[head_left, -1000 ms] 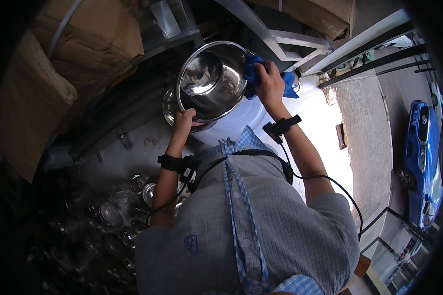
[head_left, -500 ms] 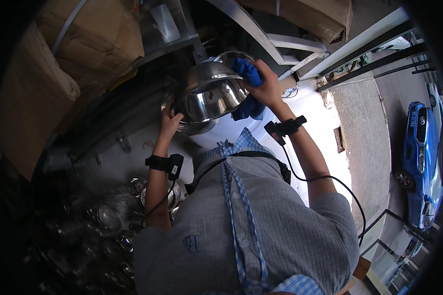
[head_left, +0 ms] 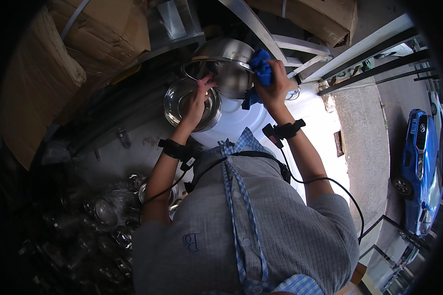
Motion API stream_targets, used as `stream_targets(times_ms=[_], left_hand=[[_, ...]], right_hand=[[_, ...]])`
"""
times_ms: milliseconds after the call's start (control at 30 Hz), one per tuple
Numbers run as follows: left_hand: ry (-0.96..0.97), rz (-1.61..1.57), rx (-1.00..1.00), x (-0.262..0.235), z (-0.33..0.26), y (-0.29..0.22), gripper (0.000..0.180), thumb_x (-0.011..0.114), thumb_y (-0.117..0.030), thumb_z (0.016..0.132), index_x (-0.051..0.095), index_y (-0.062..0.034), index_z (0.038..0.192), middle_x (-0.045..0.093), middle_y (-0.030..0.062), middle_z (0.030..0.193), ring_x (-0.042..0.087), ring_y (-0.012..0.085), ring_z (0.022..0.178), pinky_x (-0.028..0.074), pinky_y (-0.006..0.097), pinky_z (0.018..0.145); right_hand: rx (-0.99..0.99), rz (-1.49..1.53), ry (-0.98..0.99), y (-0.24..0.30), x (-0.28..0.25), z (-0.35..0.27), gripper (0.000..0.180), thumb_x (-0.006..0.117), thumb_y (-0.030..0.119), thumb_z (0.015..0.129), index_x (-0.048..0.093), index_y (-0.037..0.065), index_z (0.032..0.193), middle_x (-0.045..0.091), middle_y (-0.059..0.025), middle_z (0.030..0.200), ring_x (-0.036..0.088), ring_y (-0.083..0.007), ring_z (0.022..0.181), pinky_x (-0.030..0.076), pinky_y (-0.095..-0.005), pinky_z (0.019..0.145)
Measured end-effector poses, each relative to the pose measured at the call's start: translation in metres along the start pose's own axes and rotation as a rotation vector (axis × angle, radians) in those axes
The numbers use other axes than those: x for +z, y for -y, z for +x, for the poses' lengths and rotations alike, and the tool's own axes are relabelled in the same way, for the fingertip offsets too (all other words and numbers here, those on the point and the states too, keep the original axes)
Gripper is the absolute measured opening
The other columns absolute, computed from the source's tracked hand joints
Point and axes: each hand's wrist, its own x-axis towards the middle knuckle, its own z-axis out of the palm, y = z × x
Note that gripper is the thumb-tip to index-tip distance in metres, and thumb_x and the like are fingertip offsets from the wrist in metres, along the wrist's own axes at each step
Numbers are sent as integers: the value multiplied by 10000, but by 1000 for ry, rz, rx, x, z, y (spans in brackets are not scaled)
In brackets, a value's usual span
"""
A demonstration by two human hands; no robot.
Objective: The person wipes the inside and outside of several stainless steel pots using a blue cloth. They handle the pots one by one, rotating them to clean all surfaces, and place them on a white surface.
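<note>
My right hand pinches the blue cloth against the tilted steel bowl at upper centre, which could slip onto the lower bowl if my left hand, whose fingers' grip I cannot tell, isn't supporting it.

The cloth is deep blue; the metal bowl, silver. The apron ties are blue-and-white checked, the shirt grey.
</note>
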Motion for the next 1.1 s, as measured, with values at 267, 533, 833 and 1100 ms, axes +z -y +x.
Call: stream_targets(times_ms=[267,533,833,1100], left_hand=[[-25,-163,94,36,36,-14,711,279,-592,980,382,-6,1368,513,160,1307,519,225,1202,422,378,1032],[-187,-558,257,50,22,-36,468,464,-309,1012,368,-31,1376,467,131,1353,469,242,1246,373,400,1051],[-418,-498,2,40,8,-22,773,374,-635,945,343,-37,1434,443,90,1394,450,200,1253,367,318,1042],[-440,-284,7,26,-1,7,829,313,-655,949,301,12,1441,397,114,1424,397,191,1298,282,293,1103]], right_hand=[[-76,-40,104,21,6,-13,413,730,-1,606,607,72,993,595,-104,922,638,-327,779,519,-361,634],[-101,264,276,21,8,-21,466,775,45,649,555,59,1059,580,-143,999,622,-353,863,522,-369,705],[-334,269,486,41,24,-23,536,719,92,624,567,115,1138,560,-89,1020,623,-294,905,535,-363,684],[-207,157,403,50,23,-1,600,750,85,621,573,125,1193,567,-107,1048,622,-297,945,538,-362,708]])
